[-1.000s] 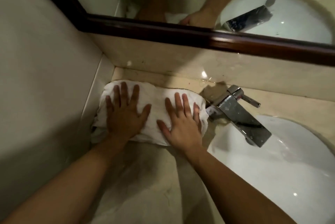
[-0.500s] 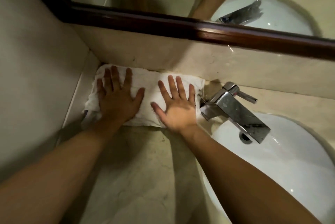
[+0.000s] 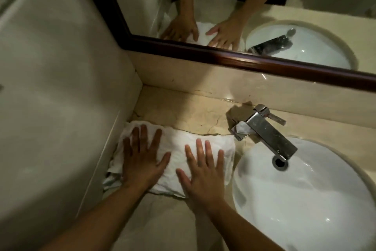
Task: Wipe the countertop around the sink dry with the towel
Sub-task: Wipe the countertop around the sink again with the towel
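Against the countertop's left edge, where it meets the side wall [image 3: 50, 88], lies the white towel [image 3: 177, 142], folded into a thick band. Its long axis runs left to right, roughly parallel to the countertop's back edge, and its right end stops just beside the rim of the sink [image 3: 305, 200]. Both hands press down on it with palms flat and fingers straight and spread. Neither clutches the cloth; they only bear on it. The left hand [image 3: 140, 161] covers the end by the wall, the right hand [image 3: 203, 177] the end by the basin, and all the fingers point toward the back edge.

Beyond the towel's far side a bare strip of countertop [image 3: 183, 112] runs up to the backsplash [image 3: 203, 79]. A wet glint shows along that back edge behind the faucet [image 3: 262, 130], which stands off the towel's right far corner. The right hand is the nearer one to it.

Judging by this, the next stroke goes broadside, away from the body into the bare strip, or rightward behind the faucet with the right hand leading. The mirror [image 3: 223, 6] above repeats both flat hands.
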Action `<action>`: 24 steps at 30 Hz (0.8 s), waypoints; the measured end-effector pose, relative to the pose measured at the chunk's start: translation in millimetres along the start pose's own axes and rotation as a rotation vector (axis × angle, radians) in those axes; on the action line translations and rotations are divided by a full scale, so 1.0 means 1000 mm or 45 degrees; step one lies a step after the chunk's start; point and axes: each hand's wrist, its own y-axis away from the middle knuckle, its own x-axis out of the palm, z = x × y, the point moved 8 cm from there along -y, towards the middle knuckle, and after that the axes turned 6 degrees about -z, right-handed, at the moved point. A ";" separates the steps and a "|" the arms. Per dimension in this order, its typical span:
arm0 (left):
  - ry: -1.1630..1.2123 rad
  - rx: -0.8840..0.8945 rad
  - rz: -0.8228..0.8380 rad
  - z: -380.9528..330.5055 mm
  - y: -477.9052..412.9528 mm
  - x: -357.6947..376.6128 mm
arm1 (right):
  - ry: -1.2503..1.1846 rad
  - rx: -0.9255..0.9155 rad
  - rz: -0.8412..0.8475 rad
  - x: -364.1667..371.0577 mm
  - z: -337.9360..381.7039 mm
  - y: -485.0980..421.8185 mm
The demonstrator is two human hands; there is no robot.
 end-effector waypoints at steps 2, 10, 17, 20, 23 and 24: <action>0.007 0.010 0.004 -0.001 -0.007 0.000 | 0.007 -0.007 0.004 0.003 -0.002 -0.006; 0.069 0.049 -0.070 -0.001 -0.053 -0.004 | 0.008 -0.047 -0.060 -0.003 -0.007 -0.048; 0.126 -0.031 -0.199 -0.013 -0.109 -0.012 | 0.128 -0.136 -0.142 -0.004 -0.029 -0.133; 0.089 -0.021 -0.160 -0.015 -0.124 -0.011 | 0.173 -0.100 -0.123 -0.007 -0.030 -0.140; 0.061 0.013 -0.200 -0.014 -0.118 -0.015 | 0.137 -0.048 -0.093 -0.007 -0.026 -0.127; 0.049 0.038 -0.226 -0.014 -0.114 -0.017 | 0.125 -0.024 -0.089 -0.006 -0.024 -0.118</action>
